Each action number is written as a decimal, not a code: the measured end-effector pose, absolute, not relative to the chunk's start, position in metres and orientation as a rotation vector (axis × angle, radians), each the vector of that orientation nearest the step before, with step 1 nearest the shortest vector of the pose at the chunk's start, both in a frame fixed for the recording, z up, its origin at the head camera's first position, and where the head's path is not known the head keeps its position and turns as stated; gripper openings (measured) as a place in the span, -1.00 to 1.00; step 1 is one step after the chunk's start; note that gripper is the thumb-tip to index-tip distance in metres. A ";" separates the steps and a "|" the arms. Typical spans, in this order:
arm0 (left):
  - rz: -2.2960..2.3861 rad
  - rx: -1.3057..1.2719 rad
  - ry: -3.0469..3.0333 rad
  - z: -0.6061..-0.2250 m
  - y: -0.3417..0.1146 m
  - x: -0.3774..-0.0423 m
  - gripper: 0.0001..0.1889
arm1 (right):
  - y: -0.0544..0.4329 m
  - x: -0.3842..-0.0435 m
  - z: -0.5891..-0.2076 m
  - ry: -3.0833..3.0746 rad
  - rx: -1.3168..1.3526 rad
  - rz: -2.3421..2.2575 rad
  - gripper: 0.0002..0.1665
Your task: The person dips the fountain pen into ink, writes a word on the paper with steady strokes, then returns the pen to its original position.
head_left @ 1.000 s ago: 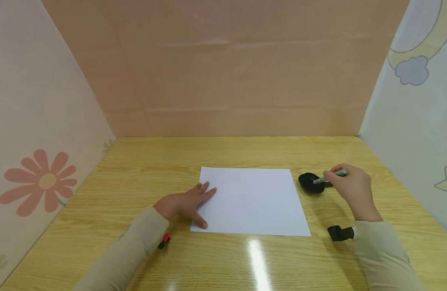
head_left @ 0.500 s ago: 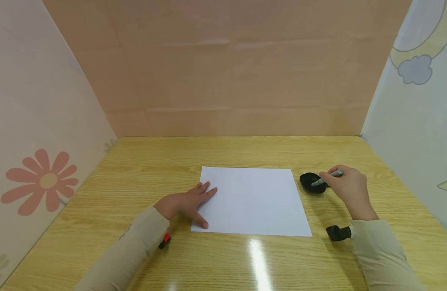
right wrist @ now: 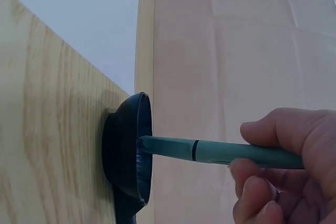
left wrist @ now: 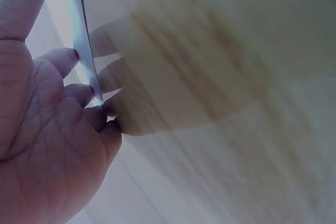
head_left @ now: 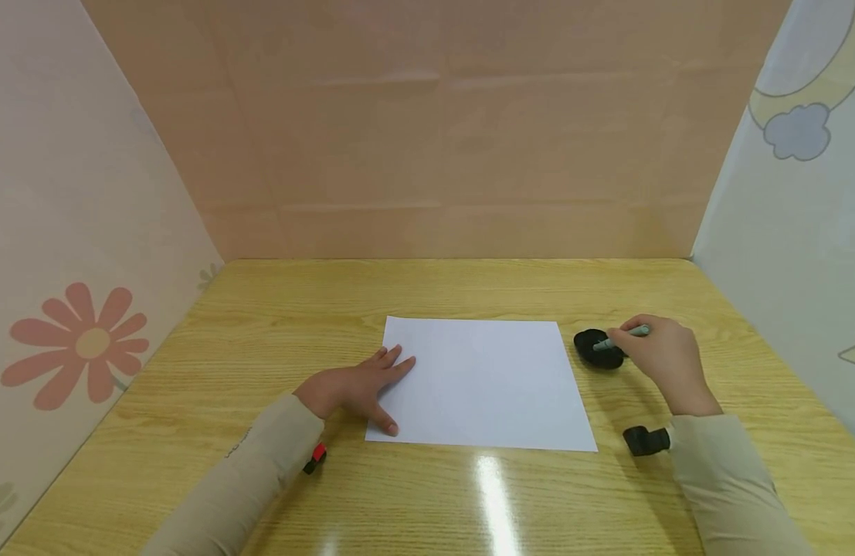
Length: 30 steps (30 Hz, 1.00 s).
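Note:
A white sheet of paper [head_left: 490, 386] lies flat on the wooden table. My left hand [head_left: 364, 386] rests with spread fingers on its left edge; the left wrist view shows the fingertips [left wrist: 68, 61] at that edge. Between thumb and fingers, my right hand [head_left: 663, 351] pinches a grey-green pen [right wrist: 220, 150] with a dark ring round its barrel. The pen slants down into a small black dish [right wrist: 128, 153] to the right of the paper. Its tip is inside the dish, hidden by the rim in the right wrist view. A short dark handle extends from the dish.
The wooden table [head_left: 288, 309] meets an orange-brown back wall [head_left: 434, 154] and pale side walls with printed drawings. A black wrist device [head_left: 646, 441] sticks out from the right cuff. A red and black piece [head_left: 316, 459] shows at the left cuff.
My right hand has shifted slightly left and the pen sits lower and more over the dish. The left hand and the paper look unmoved.

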<state>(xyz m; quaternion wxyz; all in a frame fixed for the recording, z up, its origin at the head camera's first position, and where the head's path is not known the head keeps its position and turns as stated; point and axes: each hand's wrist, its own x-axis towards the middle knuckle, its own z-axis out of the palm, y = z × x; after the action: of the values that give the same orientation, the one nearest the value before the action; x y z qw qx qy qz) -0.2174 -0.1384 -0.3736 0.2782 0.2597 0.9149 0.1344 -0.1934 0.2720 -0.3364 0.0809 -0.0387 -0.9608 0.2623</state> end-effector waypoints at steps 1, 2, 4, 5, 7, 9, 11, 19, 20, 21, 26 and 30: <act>0.360 0.696 2.456 -0.374 -0.138 -0.218 0.12 | 0.272 -0.194 -0.336 -2.878 -0.110 0.789 -0.47; 0.359 0.696 2.457 -0.374 -0.138 -0.218 0.12 | 0.272 -0.195 -0.335 -2.886 -0.104 0.799 -0.46; 0.360 0.696 2.454 -0.374 -0.138 -0.218 0.12 | 0.272 -0.197 -0.333 -2.899 -0.091 0.809 -0.48; 0.361 0.695 2.453 -0.374 -0.138 -0.218 0.12 | 0.272 -0.197 -0.332 -2.904 -0.084 0.814 -0.49; 0.364 0.696 2.453 -0.374 -0.138 -0.217 0.12 | 0.272 -0.200 -0.330 -2.924 -0.081 0.820 -0.51; 0.366 0.695 2.451 -0.373 -0.138 -0.217 0.12 | 0.272 -0.201 -0.327 -2.943 -0.083 0.822 -0.54; 0.366 0.693 2.451 -0.373 -0.138 -0.217 0.12 | 0.272 -0.202 -0.324 -2.959 -0.090 0.830 -0.56; 0.361 0.694 2.454 -0.373 -0.138 -0.218 0.12 | 0.271 -0.203 -0.319 -2.990 -0.061 0.838 -0.59; 0.362 0.694 2.453 -0.373 -0.138 -0.218 0.12 | 0.271 -0.203 -0.319 -2.996 -0.063 0.846 -0.60; 0.363 0.693 2.453 -0.373 -0.138 -0.218 0.12 | 0.271 -0.203 -0.320 -3.002 -0.066 0.850 -0.61; 0.358 0.686 2.454 -0.373 -0.138 -0.218 0.12 | 0.273 -0.204 -0.320 -3.032 -0.081 0.838 -0.60; 0.345 0.679 2.454 -0.374 -0.139 -0.218 0.12 | 0.275 -0.205 -0.322 -3.063 -0.075 0.808 -0.59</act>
<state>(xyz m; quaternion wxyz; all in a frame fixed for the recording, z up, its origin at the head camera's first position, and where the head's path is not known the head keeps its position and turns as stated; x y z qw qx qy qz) -0.2177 -0.1386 -0.3737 0.2822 0.2535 0.9162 0.1290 -0.2045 0.2751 -0.3217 -0.0135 -0.0237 -0.9665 0.2550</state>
